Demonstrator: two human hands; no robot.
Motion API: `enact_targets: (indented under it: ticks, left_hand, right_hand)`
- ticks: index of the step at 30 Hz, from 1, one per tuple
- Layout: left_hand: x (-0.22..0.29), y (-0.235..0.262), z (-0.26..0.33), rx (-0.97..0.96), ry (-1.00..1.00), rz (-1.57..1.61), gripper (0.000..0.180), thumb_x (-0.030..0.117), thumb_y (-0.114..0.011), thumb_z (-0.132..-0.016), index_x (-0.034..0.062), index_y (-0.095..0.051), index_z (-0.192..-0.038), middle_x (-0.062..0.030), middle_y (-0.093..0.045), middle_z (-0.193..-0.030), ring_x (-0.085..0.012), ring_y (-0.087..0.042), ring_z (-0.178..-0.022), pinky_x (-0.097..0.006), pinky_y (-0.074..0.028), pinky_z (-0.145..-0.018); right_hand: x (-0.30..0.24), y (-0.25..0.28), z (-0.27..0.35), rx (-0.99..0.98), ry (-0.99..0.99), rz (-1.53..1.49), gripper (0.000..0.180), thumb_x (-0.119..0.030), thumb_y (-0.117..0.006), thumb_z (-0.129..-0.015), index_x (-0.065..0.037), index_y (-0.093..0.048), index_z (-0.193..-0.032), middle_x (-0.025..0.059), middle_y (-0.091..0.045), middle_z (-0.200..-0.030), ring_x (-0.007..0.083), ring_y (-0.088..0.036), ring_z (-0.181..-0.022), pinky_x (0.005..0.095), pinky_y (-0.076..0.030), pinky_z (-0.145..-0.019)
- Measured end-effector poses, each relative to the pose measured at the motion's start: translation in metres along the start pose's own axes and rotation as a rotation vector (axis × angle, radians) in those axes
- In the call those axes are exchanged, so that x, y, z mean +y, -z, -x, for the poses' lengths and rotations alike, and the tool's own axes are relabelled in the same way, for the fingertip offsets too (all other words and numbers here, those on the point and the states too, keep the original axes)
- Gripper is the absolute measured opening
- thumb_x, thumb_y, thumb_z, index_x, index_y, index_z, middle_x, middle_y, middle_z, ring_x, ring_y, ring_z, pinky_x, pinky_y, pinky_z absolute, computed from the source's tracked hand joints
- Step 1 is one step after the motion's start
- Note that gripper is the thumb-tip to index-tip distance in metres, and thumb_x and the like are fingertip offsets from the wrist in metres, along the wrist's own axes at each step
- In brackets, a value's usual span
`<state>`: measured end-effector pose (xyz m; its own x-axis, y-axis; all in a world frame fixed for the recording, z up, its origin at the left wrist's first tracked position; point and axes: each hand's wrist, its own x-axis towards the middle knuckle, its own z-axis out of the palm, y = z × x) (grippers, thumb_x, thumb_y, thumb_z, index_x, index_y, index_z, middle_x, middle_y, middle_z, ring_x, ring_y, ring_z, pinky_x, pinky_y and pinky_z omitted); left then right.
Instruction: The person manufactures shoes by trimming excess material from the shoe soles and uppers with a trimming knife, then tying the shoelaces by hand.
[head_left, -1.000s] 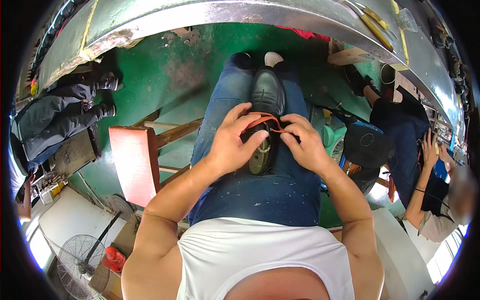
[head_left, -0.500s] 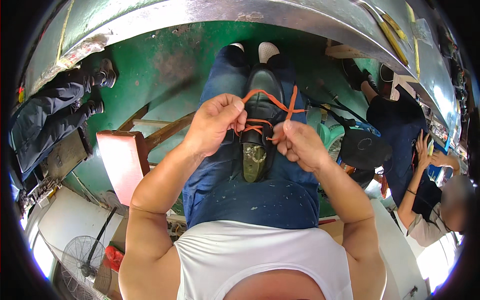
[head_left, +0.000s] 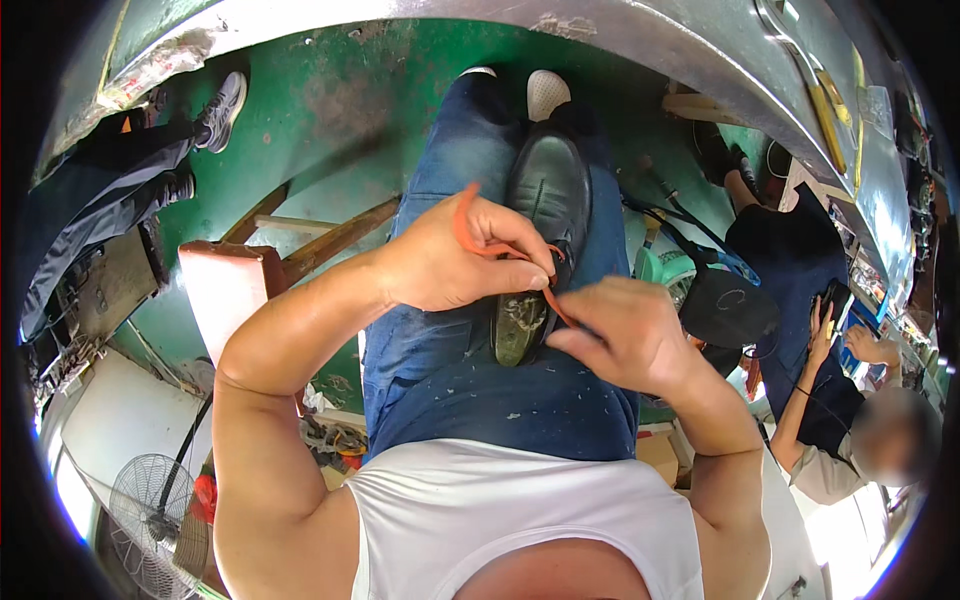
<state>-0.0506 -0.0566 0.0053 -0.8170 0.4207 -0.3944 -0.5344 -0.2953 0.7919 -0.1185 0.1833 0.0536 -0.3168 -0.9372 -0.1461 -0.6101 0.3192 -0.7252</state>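
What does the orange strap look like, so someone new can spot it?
Start at the blue-jeaned lap, where a black leather shoe lies. The orange strap loops over it, pinched between the left hand and right hand. It is the only thin bright-orange band there.

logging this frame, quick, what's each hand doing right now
Left hand: closed, holding the orange lace above the black shoe.
Right hand: closed, pinching the same lace's other end.
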Motion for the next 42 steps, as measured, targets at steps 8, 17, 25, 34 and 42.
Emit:
enact_targets:
  ticks: [8, 17, 25, 34, 42]
  left_hand:
    - [-0.003, 0.014, -0.015, 0.200, -0.978, -1.307, 0.026, 0.009, -0.078, -0.064, 0.0087, -0.064, -0.086, -0.0058, -0.067, -0.098, -0.0261, -0.065, -0.092, -0.035, -0.048, -0.075]
    - [-0.046, 0.022, 0.053, 0.856, -0.010, -0.452, 0.067, -0.005, -0.071, -0.074, 0.0005, -0.048, -0.137, -0.0196, -0.056, -0.131, -0.0299, -0.059, -0.117, -0.043, -0.047, -0.099]
    - [-0.016, 0.007, 0.032, 0.325, -0.164, -0.782, 0.015, 0.003, -0.060, -0.091, -0.0001, -0.062, -0.106, -0.0092, -0.064, -0.099, -0.0206, -0.059, -0.095, -0.036, -0.046, -0.090]
    - [-0.012, 0.059, 0.054, 0.081, 0.402, -0.887, 0.027, 0.019, -0.063, -0.097, -0.0020, -0.072, -0.082, -0.0065, -0.069, -0.074, -0.0132, -0.064, -0.071, -0.032, -0.046, -0.058]
    - [-0.032, 0.021, 0.021, -0.028, 0.189, 0.500, 0.027, 0.005, -0.069, -0.092, -0.0009, -0.071, -0.118, -0.0081, -0.073, -0.099, -0.0094, -0.065, -0.085, -0.022, -0.052, -0.076]
  right_hand:
    - [0.046, -0.002, -0.051, -0.218, -0.617, -1.089, 0.021, -0.003, -0.058, -0.094, 0.002, -0.065, -0.113, 0.0062, -0.069, -0.092, 0.0092, -0.062, -0.070, 0.0257, -0.052, -0.061]
    - [0.045, 0.014, -0.042, -0.044, -0.540, -0.914, 0.024, -0.004, -0.061, -0.095, 0.001, -0.060, -0.118, 0.0042, -0.066, -0.101, 0.0083, -0.062, -0.096, 0.0256, -0.050, -0.085]
    - [0.031, 0.038, -0.063, -0.027, -0.389, -1.145, 0.028, -0.013, -0.061, -0.098, 0.001, -0.055, -0.121, 0.0034, -0.063, -0.088, 0.0076, -0.057, -0.077, 0.0261, -0.051, -0.078]
    - [0.075, 0.043, 0.022, -0.494, -0.439, -0.520, 0.021, -0.020, -0.069, -0.094, -0.001, -0.071, -0.087, 0.0045, -0.066, -0.074, 0.0096, -0.056, -0.058, 0.0296, -0.046, -0.055]
    - [0.037, -0.020, -0.039, 0.433, -0.323, -0.578, 0.009, -0.006, -0.078, -0.083, -0.003, -0.078, -0.091, 0.0085, -0.073, -0.086, 0.0135, -0.069, -0.079, 0.0266, -0.054, -0.070]
